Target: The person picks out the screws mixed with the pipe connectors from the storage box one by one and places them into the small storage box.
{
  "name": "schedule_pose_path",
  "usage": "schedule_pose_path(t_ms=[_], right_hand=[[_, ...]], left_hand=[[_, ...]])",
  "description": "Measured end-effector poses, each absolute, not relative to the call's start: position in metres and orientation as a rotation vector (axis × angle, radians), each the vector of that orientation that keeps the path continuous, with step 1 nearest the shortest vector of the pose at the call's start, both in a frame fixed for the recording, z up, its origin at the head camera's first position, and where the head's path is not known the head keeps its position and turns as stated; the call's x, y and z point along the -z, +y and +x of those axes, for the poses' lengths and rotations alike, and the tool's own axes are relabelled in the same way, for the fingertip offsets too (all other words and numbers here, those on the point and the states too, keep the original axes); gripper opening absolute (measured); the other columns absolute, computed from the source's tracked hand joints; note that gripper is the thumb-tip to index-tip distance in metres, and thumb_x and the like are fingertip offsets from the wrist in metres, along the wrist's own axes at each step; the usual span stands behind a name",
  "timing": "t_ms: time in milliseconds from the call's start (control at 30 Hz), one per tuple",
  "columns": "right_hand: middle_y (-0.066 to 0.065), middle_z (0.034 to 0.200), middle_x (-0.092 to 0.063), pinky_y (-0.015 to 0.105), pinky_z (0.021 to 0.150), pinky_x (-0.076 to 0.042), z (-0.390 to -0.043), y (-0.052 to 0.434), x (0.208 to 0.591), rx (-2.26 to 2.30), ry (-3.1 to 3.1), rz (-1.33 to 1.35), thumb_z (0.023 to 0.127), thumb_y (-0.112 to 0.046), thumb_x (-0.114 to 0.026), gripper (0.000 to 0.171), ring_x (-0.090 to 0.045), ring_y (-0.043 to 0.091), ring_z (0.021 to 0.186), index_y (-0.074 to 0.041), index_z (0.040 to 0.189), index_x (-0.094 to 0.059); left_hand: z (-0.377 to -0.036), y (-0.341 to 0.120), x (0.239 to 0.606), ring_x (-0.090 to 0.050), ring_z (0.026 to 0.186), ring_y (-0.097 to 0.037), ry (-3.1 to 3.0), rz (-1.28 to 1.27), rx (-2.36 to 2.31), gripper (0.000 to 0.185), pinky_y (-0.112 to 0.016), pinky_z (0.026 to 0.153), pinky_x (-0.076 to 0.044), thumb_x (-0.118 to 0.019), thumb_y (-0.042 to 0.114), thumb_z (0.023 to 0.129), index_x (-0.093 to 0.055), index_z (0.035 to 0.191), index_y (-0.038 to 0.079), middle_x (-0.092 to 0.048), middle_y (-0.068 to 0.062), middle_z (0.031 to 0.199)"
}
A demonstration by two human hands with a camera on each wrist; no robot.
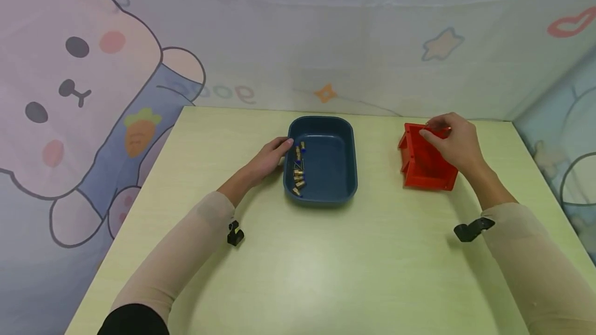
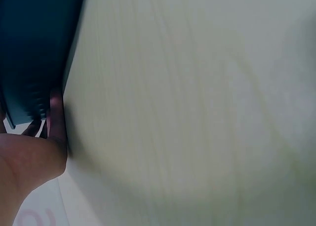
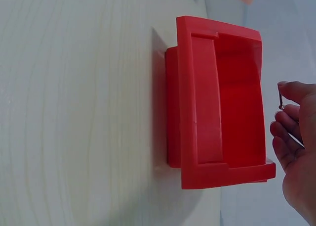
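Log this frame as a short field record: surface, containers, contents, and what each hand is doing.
surface: pale wooden table
blue tray: centre of table, holds small brass-coloured parts along its left side, some with blue tips
red bin: right of the tray, interior looks empty in the right wrist view
left hand: fingers touch the tray's left rim
right hand: over the red bin's far edge, pinches a small thin part; too small to identify
backdrop: cartoon-print cloth
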State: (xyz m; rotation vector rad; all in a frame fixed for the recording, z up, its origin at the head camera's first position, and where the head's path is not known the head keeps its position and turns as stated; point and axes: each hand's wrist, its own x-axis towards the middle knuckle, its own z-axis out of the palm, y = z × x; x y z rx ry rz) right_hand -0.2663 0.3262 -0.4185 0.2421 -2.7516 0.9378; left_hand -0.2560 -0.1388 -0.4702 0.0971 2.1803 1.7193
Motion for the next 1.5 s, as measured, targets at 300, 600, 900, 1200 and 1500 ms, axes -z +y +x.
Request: schedule_pose_path(t_ms=[300,600,900,1200,1500], right_hand=[[0.021,0.12,-0.065,0.022,0.079,-0.045,-0.268,0.33,0.43,-0.935,-2.782,0.212,0.103,-0.027,-0.071,0.036,-0.059,0.036,0.103,0.002,0.125,-0.066],[0.023,0.12,-0.064,0.041,0.086,-0.048,-0.269,0.326,0.436,-0.928,-2.786,0.235,0.103,-0.025,-0.072,0.037,-0.058,0.039,0.105,0.004,0.125,-0.064],[0.025,0.123,-0.062,0.053,0.092,-0.05,-0.27,0.324,0.438,-0.914,-2.799,0.243,0.103,-0.022,-0.071,0.037,-0.057,0.041,0.109,0.005,0.127,-0.064],[0.026,0.125,-0.062,0.057,0.096,-0.051,-0.271,0.325,0.438,-0.915,-2.796,0.251,0.103,-0.021,-0.071,0.038,-0.057,0.043,0.11,0.006,0.128,-0.063],[0.025,0.124,-0.062,0.054,0.094,-0.051,-0.271,0.326,0.435,-0.916,-2.812,0.269,0.104,-0.021,-0.071,0.037,-0.058,0.042,0.109,0.006,0.128,-0.064]], left_hand=[[-0.256,-0.14,0.47,-0.037,0.153,-0.032,2.157,0.097,-1.724,0.07,-0.05,0.123,-0.036,-0.045,0.054,0.112,-0.033,0.165,0.01,-0.04,-0.014,0.166],[-0.255,-0.141,0.47,-0.037,0.153,-0.032,2.179,0.094,-1.715,0.069,-0.052,0.124,-0.034,-0.044,0.053,0.112,-0.034,0.165,0.009,-0.039,-0.014,0.166],[-0.256,-0.142,0.472,-0.038,0.153,-0.032,2.214,0.103,-1.692,0.067,-0.052,0.125,-0.032,-0.044,0.052,0.113,-0.036,0.164,0.01,-0.041,-0.014,0.165],[-0.256,-0.142,0.473,-0.038,0.153,-0.032,2.22,0.109,-1.691,0.07,-0.051,0.126,-0.031,-0.045,0.055,0.112,-0.036,0.164,0.01,-0.041,-0.014,0.165],[-0.254,-0.141,0.47,-0.038,0.153,-0.033,2.226,0.109,-1.69,0.068,-0.051,0.126,-0.031,-0.044,0.052,0.112,-0.036,0.164,0.009,-0.041,-0.014,0.165]])
